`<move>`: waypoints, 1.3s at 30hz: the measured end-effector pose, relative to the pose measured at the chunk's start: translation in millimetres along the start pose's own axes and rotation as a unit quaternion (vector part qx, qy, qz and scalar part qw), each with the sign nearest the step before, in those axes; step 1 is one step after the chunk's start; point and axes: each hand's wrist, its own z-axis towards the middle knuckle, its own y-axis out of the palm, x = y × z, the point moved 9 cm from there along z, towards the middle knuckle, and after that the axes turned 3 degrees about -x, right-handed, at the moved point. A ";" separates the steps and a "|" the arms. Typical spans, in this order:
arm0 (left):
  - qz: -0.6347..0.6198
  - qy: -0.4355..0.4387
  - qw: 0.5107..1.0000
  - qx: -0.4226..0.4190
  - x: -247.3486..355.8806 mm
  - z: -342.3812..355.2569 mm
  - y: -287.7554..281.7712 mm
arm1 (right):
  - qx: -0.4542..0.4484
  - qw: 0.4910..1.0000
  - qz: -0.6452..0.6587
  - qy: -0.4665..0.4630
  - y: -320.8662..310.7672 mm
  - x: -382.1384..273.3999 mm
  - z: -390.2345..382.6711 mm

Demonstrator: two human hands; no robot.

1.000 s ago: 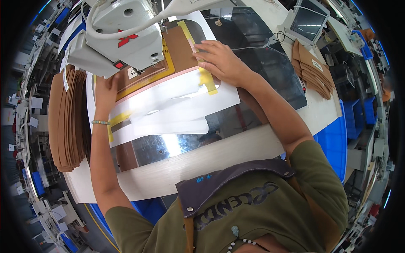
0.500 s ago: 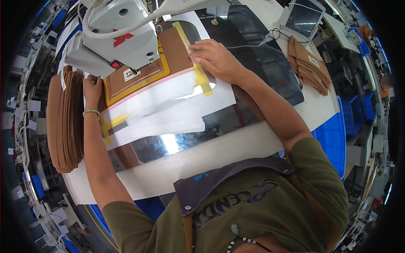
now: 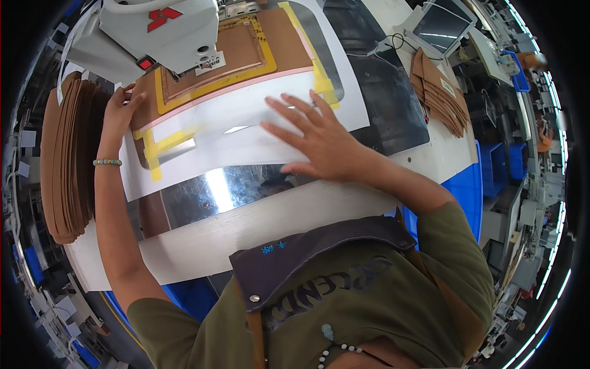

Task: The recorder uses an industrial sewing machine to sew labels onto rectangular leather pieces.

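My left hand (image 3: 118, 109), with a beaded bracelet at its wrist, is bent around the left edge of a flat brown panel (image 3: 289, 47). Its thumb lies over the edge; the other fingertips are partly hidden. On the panel rests a yellow frame (image 3: 268, 59) with a smaller brown piece (image 3: 236, 44) inside it. Below the panel a white sheet (image 3: 212, 144) is held by yellow tape (image 3: 152, 161) at its sides. My right hand (image 3: 316, 136) is spread open over the sheet's lower part, fingers apart, holding nothing. A white sewing machine head (image 3: 166, 43) stands over the frame.
Folded brown pieces (image 3: 67, 160) stand in a thick stack beside my left forearm. More brown pieces (image 3: 437, 92) fan out at the right, near a control screen (image 3: 444, 27). Blue bins (image 3: 462, 197) stand beyond the table's right edge. A shiny metal plate (image 3: 190, 203) lies nearest me.
My right hand has left the tape at the panel's right side and moved down over the white sheet, fingers spreading. The left hand stays at the panel's left edge. The view has shifted.
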 end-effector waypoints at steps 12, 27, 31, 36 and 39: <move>0.186 0.240 0.946 0.117 61.6 15.8 85.4 | 0.064 0.997 0.028 -0.018 -63.7 68.0 28.0; 0.181 0.089 0.943 0.265 80.4 -120.2 -40.6 | 0.133 0.969 0.209 0.012 -12.7 96.2 32.2; 0.139 0.114 0.891 0.416 40.3 -263.3 -119.2 | 0.128 0.978 0.162 0.029 -20.4 88.8 27.9; -0.118 -0.063 0.820 0.556 -74.0 -470.3 -182.5 | 0.117 0.962 0.243 0.051 -10.6 81.4 30.5; -0.023 -0.181 0.787 0.590 -153.3 -602.2 -175.0 | 0.113 0.982 0.145 0.050 -12.5 67.8 35.1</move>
